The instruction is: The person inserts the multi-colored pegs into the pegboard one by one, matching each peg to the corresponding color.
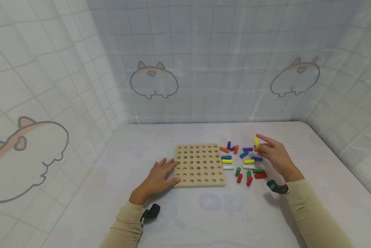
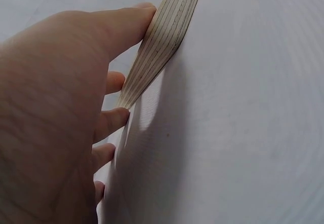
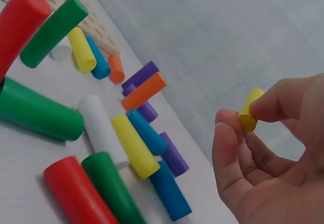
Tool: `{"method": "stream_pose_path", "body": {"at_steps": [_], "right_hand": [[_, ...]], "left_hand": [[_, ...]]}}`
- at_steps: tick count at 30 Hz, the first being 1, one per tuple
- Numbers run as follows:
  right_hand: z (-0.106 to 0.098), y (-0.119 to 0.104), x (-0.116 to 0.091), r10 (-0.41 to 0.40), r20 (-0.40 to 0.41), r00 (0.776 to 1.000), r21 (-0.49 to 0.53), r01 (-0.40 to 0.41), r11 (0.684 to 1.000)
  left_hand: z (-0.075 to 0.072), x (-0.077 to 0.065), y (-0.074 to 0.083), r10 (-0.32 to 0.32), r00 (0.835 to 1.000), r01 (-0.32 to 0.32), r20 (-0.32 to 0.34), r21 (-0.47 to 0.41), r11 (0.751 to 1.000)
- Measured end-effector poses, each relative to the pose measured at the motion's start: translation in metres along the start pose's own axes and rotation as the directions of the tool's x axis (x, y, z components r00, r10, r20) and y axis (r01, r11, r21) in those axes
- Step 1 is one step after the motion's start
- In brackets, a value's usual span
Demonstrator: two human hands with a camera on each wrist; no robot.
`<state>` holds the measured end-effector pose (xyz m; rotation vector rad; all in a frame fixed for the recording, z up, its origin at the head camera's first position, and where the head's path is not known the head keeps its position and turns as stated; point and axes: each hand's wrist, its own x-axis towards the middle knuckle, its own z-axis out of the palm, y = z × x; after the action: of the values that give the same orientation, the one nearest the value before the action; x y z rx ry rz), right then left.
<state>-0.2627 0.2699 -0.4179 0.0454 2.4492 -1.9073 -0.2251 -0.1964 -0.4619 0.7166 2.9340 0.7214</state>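
Note:
A square wooden pegboard [image 1: 201,165] with rows of round holes lies on the table. My left hand [image 1: 158,177] rests at its left edge, thumb and fingertips touching the layered wooden side [image 2: 164,31]. To the right of the board, my right hand [image 1: 275,155] pinches a yellow peg [image 3: 249,110] between thumb and fingers, raised above the table. Below and left of that hand lie loose pegs: a yellow peg [image 1: 249,161], a blue peg [image 1: 257,158], a purple peg [image 1: 248,149], a red peg [image 1: 260,176] and several others. No pegs show in the board's holes.
A white cloth covers the table [image 1: 111,206]. Tiled-pattern curtains [image 1: 216,69] with cartoon animal prints surround it at the back and sides. A white peg [image 1: 228,167], a blue peg [image 1: 226,157] and an orange peg [image 1: 224,150] lie close to the board's right edge.

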Motion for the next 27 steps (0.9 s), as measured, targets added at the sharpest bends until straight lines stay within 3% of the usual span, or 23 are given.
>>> {"method": "stream_pose_path", "body": {"at_steps": [21, 27], "right_hand": [[0.026, -0.018, 0.034, -0.016, 0.126, 0.992, -0.007, 0.017, 1.000], [0.034, -0.024, 0.047, 0.018, 0.124, 0.992, -0.020, -0.016, 1.000]], "left_hand": [[-0.002, -0.001, 0.003, -0.014, 1.000, 0.014, 0.003, 0.011, 1.000], [-0.002, -0.002, 0.005, -0.009, 1.000, 0.009, 0.002, -0.003, 1.000]]}}
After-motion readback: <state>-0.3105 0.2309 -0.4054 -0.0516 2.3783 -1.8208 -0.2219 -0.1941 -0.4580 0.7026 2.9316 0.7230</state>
